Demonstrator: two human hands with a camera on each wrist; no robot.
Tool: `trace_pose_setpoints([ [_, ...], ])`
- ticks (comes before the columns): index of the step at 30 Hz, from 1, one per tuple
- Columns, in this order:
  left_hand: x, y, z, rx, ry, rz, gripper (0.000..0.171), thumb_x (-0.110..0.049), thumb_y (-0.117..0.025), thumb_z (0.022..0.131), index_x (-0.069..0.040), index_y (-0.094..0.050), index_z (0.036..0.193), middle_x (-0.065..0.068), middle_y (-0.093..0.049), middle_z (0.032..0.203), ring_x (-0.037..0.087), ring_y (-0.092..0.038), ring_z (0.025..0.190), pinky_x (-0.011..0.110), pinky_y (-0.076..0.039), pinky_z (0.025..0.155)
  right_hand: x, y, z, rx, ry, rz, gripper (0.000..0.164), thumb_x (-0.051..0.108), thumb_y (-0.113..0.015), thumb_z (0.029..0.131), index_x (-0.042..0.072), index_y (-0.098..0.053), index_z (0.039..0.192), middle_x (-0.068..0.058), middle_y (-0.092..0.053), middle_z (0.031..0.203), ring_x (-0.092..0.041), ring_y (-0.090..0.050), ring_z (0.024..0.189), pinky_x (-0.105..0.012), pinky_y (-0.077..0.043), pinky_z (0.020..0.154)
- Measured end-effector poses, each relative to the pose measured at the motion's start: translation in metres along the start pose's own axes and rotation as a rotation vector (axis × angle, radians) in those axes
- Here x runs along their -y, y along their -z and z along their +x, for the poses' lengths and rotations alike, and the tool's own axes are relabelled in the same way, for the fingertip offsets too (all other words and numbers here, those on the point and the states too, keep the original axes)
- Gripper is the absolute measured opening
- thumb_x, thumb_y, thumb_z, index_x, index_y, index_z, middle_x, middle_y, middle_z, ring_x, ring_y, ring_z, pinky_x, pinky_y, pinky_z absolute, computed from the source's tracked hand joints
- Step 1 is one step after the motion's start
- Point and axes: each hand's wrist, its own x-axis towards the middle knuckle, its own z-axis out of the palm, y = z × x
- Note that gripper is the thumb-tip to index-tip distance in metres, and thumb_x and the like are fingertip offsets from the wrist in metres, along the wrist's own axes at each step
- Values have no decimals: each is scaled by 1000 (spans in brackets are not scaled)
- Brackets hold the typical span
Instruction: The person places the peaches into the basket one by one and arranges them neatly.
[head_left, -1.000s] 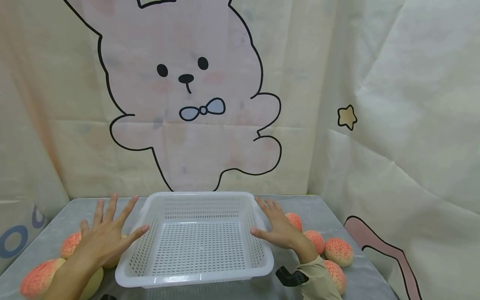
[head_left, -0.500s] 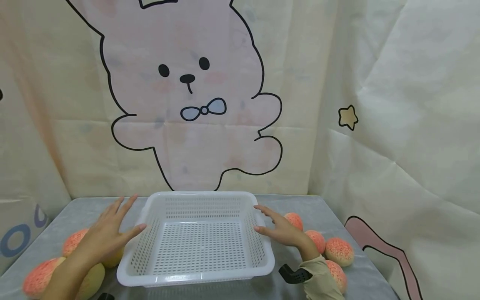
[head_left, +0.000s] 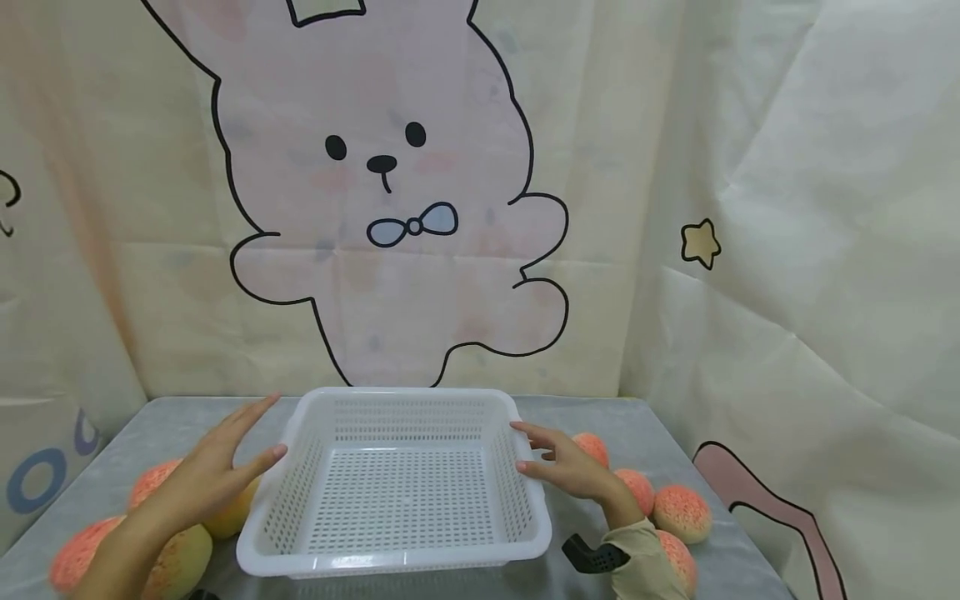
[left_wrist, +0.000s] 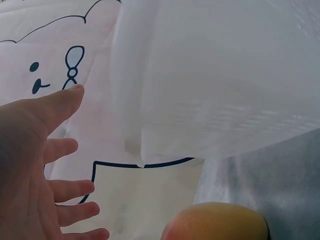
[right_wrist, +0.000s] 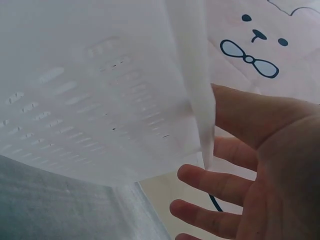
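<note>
A white perforated plastic basket (head_left: 397, 560) sits in the middle of the grey table, with nothing inside. My left hand (head_left: 212, 468) hovers beside its left side, fingers extended and thumb spread, over yellow-and-red fruit (head_left: 180, 560). In the left wrist view, a gap shows between the left hand (left_wrist: 30, 160) and the basket wall (left_wrist: 210, 65). My right hand (head_left: 572, 468) is at the basket's right rim, fingers slightly bent. The right wrist view shows the rim overlapping the thumb and index finger of that hand (right_wrist: 270, 155), with the middle fingertip just below the edge.
Several round, speckled orange-pink fruits (head_left: 681, 513) lie right of the basket beside the right forearm. Another red one (head_left: 75, 557) lies at the left front. A curtain with a bear drawing (head_left: 397, 275) hangs behind the grey table (head_left: 720, 533).
The left hand has turned from splayed fingers to a more edge-on pose beside the basket. The right hand's fingers have bent slightly at the right rim. The basket's position is nearly unchanged.
</note>
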Motion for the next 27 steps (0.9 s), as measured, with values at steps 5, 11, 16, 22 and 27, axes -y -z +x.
trace_pose_setpoints([
  [5,4,4,-5,-20,-31,-25,81,-45,-64,97,-16,-24,162,30,-31,160,60,-31,140,82,-29,96,-3,-1,0,11,4,22,68,21,-66,98,-6,-35,153,-24,-58,140,-47,-53,128,-65,-45,101],
  [11,14,8,-13,-35,-45,-49,80,-41,-65,98,-13,-26,161,30,-33,159,60,-32,139,79,-30,98,-4,-2,0,17,-3,41,70,22,-66,98,-5,-34,154,-25,-59,139,-47,-55,127,-57,-50,99],
  [16,24,11,-21,-45,-30,-45,77,-39,-64,99,-14,-26,161,32,-33,158,62,-33,137,81,-30,95,-6,-3,0,35,-8,93,72,21,-66,98,-5,-32,155,-27,-58,139,-43,-58,124,-38,-57,89],
  [22,36,17,-28,-43,-12,-31,76,-38,-63,100,-15,-25,161,35,-33,156,64,-34,134,81,-32,89,-6,-3,1,41,-17,126,73,22,-67,98,-4,-30,156,-28,-58,138,-41,-60,122,-31,-59,83],
  [27,45,20,-33,-55,-30,-44,74,-33,-63,100,-14,-26,161,36,-33,156,66,-32,133,81,-31,89,-4,-2,1,38,-17,124,74,21,-67,98,-4,-30,156,-30,-58,136,-38,-63,117,-31,-60,81],
])
